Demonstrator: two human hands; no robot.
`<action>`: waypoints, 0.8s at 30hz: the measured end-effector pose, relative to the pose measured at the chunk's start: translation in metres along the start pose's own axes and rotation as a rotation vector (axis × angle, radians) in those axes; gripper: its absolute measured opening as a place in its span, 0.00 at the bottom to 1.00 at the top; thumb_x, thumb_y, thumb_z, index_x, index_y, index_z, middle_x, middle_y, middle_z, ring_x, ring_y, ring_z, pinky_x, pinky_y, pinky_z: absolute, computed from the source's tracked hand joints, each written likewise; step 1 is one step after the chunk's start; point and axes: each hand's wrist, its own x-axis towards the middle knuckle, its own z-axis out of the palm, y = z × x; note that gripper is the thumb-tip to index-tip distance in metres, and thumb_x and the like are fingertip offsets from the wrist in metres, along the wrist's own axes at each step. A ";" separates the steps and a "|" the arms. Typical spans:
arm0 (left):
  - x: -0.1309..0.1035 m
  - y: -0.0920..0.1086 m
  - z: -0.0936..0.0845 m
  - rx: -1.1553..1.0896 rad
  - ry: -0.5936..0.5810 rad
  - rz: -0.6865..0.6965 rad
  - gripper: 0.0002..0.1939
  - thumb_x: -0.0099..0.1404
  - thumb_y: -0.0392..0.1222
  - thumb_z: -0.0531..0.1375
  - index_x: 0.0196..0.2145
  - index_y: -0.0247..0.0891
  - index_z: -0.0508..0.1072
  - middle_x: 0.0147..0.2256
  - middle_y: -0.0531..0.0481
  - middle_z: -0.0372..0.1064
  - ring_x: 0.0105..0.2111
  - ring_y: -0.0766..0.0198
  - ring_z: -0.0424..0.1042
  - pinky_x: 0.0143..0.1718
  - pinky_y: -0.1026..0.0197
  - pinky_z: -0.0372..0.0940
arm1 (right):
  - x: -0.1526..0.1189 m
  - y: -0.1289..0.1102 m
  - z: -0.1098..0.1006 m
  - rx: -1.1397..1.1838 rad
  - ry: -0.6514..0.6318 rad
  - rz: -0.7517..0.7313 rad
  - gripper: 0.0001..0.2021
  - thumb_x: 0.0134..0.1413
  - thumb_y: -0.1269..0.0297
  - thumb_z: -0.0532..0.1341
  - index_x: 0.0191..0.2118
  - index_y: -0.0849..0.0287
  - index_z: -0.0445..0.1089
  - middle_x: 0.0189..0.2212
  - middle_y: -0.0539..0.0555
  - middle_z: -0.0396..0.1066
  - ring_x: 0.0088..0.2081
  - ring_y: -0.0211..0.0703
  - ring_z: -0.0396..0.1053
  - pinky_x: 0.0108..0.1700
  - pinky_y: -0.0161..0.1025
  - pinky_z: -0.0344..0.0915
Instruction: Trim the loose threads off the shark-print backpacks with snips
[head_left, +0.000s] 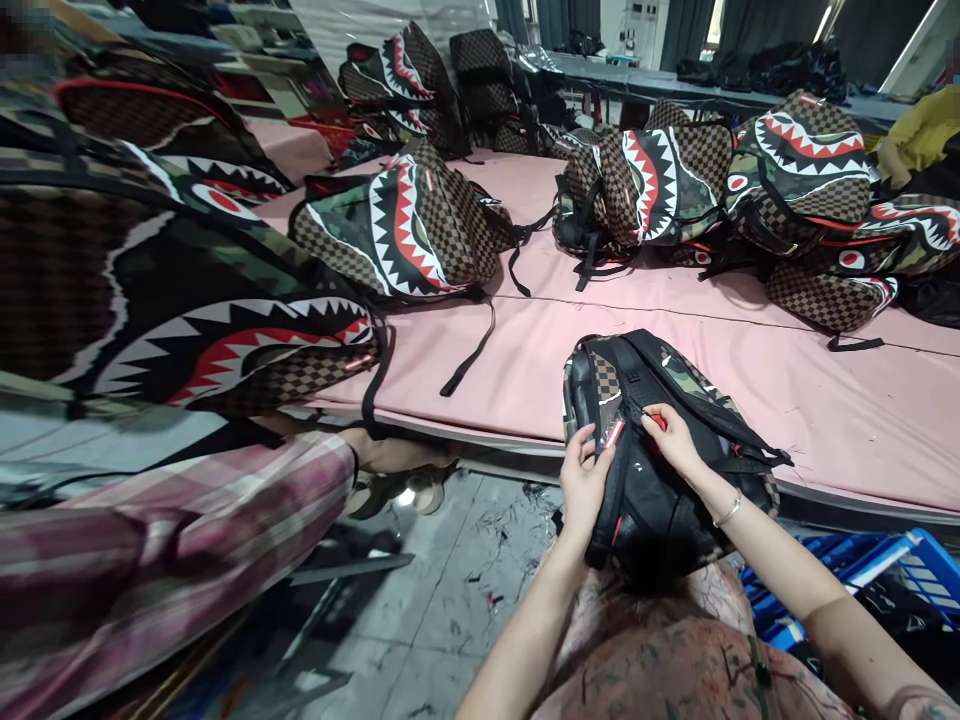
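A black backpack [660, 500] with checkered and camouflage panels lies back side up across my lap and the table edge. My left hand [586, 485] is closed on its shoulder strap [621, 470], the fingertips beside a small red-and-white label [613, 433] under clear plastic. To the right, my right hand [675, 440] is closed around a small red-handled tool [657, 421], its dark tip close to the strap. The fingers cover most of this tool, so its exact kind is hidden.
Shark-mouth backpacks [405, 225] stand along the pink-covered table [525, 350], with more piled at the back right [802, 170]. A person in a plaid sleeve [225, 540] sits close on my left. A blue plastic crate [919, 570] is at lower right. Thread scraps litter the floor [450, 570].
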 end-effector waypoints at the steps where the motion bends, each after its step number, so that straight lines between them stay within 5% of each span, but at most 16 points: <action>1: 0.001 0.000 -0.003 0.037 0.020 0.017 0.24 0.50 0.43 0.64 0.45 0.39 0.66 0.35 0.49 0.70 0.35 0.63 0.70 0.40 0.60 0.63 | 0.003 0.001 0.003 0.022 -0.029 0.028 0.15 0.42 0.55 0.61 0.34 0.61 0.66 0.30 0.52 0.69 0.33 0.39 0.66 0.38 0.37 0.63; 5: 0.010 -0.003 -0.013 0.164 0.089 0.044 0.11 0.50 0.46 0.63 0.29 0.37 0.72 0.28 0.52 0.69 0.28 0.66 0.68 0.33 0.65 0.62 | 0.005 0.004 0.021 0.062 -0.177 0.103 0.16 0.38 0.52 0.62 0.23 0.62 0.64 0.16 0.46 0.61 0.18 0.32 0.58 0.21 0.31 0.56; 12: 0.033 -0.022 -0.033 0.198 0.198 0.022 0.16 0.52 0.53 0.59 0.25 0.35 0.68 0.19 0.55 0.63 0.19 0.69 0.61 0.24 0.66 0.57 | 0.002 0.009 0.048 0.122 -0.192 0.144 0.18 0.34 0.52 0.64 0.19 0.60 0.57 0.14 0.43 0.56 0.17 0.29 0.53 0.19 0.29 0.51; 18: 0.045 -0.008 -0.047 0.382 0.090 0.145 0.08 0.51 0.46 0.61 0.23 0.39 0.71 0.24 0.53 0.68 0.27 0.64 0.65 0.34 0.61 0.60 | 0.000 0.023 0.054 0.105 -0.160 0.175 0.15 0.33 0.56 0.64 0.18 0.60 0.58 0.14 0.43 0.56 0.17 0.29 0.52 0.20 0.29 0.50; 24: 0.069 0.014 -0.038 0.445 -0.064 0.268 0.04 0.50 0.42 0.61 0.22 0.41 0.72 0.33 0.49 0.68 0.41 0.58 0.65 0.45 0.59 0.58 | -0.003 0.024 0.056 0.131 -0.159 0.221 0.16 0.32 0.57 0.65 0.18 0.60 0.57 0.13 0.42 0.54 0.16 0.27 0.49 0.18 0.28 0.46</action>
